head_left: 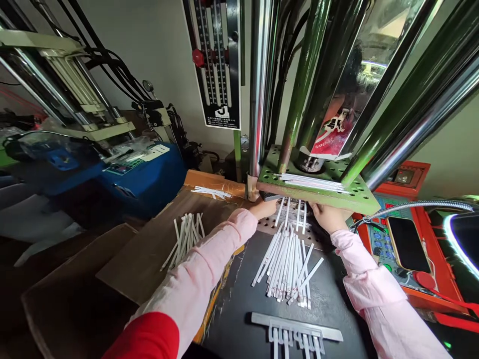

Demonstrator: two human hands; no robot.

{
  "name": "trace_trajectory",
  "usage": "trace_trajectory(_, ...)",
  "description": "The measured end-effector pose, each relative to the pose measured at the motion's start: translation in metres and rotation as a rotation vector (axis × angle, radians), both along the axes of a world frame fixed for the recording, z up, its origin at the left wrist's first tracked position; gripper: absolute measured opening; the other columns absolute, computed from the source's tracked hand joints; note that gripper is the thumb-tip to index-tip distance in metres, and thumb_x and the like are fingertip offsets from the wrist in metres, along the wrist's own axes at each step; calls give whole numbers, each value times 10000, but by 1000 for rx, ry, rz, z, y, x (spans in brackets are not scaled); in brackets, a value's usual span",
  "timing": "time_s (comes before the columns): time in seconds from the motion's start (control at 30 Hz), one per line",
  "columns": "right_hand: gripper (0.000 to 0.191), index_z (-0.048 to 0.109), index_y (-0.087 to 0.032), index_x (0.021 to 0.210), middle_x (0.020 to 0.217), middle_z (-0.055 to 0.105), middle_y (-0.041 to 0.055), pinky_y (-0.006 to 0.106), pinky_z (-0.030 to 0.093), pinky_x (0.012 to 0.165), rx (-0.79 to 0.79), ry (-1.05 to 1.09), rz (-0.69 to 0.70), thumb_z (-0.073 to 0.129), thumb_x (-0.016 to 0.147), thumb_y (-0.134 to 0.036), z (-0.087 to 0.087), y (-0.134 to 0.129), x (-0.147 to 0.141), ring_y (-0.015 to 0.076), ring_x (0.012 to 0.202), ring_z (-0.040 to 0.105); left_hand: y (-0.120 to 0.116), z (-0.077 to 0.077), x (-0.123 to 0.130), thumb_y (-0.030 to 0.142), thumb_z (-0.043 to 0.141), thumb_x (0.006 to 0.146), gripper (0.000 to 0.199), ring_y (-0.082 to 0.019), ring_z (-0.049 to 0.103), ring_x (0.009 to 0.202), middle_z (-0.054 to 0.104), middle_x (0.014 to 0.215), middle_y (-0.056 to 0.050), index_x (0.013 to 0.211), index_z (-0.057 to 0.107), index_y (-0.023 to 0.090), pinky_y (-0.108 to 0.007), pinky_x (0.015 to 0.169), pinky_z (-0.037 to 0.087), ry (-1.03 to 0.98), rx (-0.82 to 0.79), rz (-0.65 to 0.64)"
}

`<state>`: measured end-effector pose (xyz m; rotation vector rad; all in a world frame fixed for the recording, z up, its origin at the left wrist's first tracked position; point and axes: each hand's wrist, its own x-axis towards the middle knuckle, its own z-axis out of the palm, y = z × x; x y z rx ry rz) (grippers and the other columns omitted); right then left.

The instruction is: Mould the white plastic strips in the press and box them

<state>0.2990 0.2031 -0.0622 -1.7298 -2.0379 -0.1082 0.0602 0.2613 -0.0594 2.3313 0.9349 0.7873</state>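
Left hand (265, 209) and right hand (328, 217), in pink sleeves, reach forward to either side of a perforated steel mold plate (288, 222) beneath the green press platen (359, 197). Their fingers are hidden at the plate's edge, so whether either hand is open or gripping cannot be told. Between the hands, a short row of white strips (289, 212) runs from the mold plate toward 12 o'clock. A loose pile of white strips (286, 264) lies on a black mat (329, 309) at 6 o'clock from the mold plate, long axes fanned between 12 and 7 o'clock. Farther toward 6 o'clock, a gray comb-like bar (297, 326) lies with its long axis near 9-to-3, its strips hanging toward 6 o'clock. A stack of strips (310, 183) lies on the platen, pointing near 3 o'clock. A fanned bundle of strips (185, 239) rests on a brown board (134, 259) at 9 o'clock.
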Motion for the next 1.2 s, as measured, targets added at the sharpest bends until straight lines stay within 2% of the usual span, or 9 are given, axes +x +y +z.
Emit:
trace_trajectory(0.1, 381, 726, -205, 1178, 1212, 723, 97, 395, 508, 1026, -31, 3, 122, 421, 1006, -354, -1, -13, -10, 258, 1174, 655, -17, 5, -4, 36, 519, 884, 489, -243, 535, 1346, 576, 1453, -83, 1343, 608, 179, -357, 1170, 403, 111, 3, -109)
trace_trajectory(0.2, 384, 704, -217, 1236, 1279, 695, 61, 351, 493, 1051, -50, -8, 198, 431, 1000, -347, 3, -15, -13, 220, 1210, 637, -25, 10, -2, -14, 447, 875, 584, -207, 393, 1462, 441, 1566, -92, 1429, 522, 156, -354, 1241, 294, 253, 80, -152)
trace_trajectory(0.43, 426, 691, -202, 1261, 1275, 694, 91, 392, 516, 1015, -77, -51, 158, 389, 1004, -358, 4, -10, -8, 260, 1177, 655, -17, 17, 6, 28, 413, 925, 518, -203, 477, 1406, 497, 1515, -141, 1427, 527, 93, -333, 1217, 348, 272, 101, -157)
trace_trajectory(0.6, 449, 691, -176, 1256, 1122, 750, 135, 420, 553, 919, -99, -66, 77, 370, 1006, -367, 0, -10, -14, 285, 986, 724, -20, 17, 6, 5, 389, 910, 547, -206, 474, 1408, 498, 1516, -129, 1431, 530, 97, -341, 1214, 355, 272, 64, -117)
trace_trajectory(0.8, 398, 708, -180, 1213, 1156, 743, 117, 391, 552, 956, -95, -23, 77, 402, 986, -295, 25, -18, -30, 266, 1047, 715, -32, 42, 10, -64, 383, 853, 623, -220, 450, 1426, 457, 1543, -140, 1435, 523, 110, -354, 1207, 355, 358, 51, -108)
trace_trajectory(0.9, 418, 647, -168, 1303, 1318, 668, 103, 391, 486, 1075, -77, 22, 139, 417, 989, -320, 39, -62, -30, 244, 1229, 627, -68, 62, -8, -74, 402, 830, 696, -229, 333, 1493, 352, 1606, -125, 1487, 458, 149, -419, 1246, 270, 349, 101, -112)
trace_trajectory(1.03, 489, 535, -271, 1434, 1447, 574, 48, 442, 453, 1121, -82, 170, 166, 444, 991, -454, 31, -181, -4, 258, 1318, 555, -160, 73, -80, 70, 447, 944, 640, -207, 307, 1504, 324, 1626, -89, 1551, 345, 246, -463, 1271, 161, 302, 188, -164)
trace_trajectory(1.1, 542, 462, -347, 1491, 1488, 531, 23, 461, 487, 1089, -143, 157, 139, 488, 966, -481, 12, -250, 14, 289, 1331, 539, -211, 65, -126, 215, 593, 940, 729, -225, 283, 1513, 322, 1628, -80, 1581, 254, 288, -470, 1267, 169, 366, 130, -174)
trace_trajectory(1.2, 716, 349, -375, 1554, 1518, 492, 64, 504, 570, 952, -119, 37, 123, 557, 894, -558, -27, -333, 27, 371, 1321, 533, -272, 37, -180, 349, 756, 837, 989, -271, 283, 1512, 290, 1637, -112, 1603, 132, 302, -515, 1250, 204, 507, 72, -55)
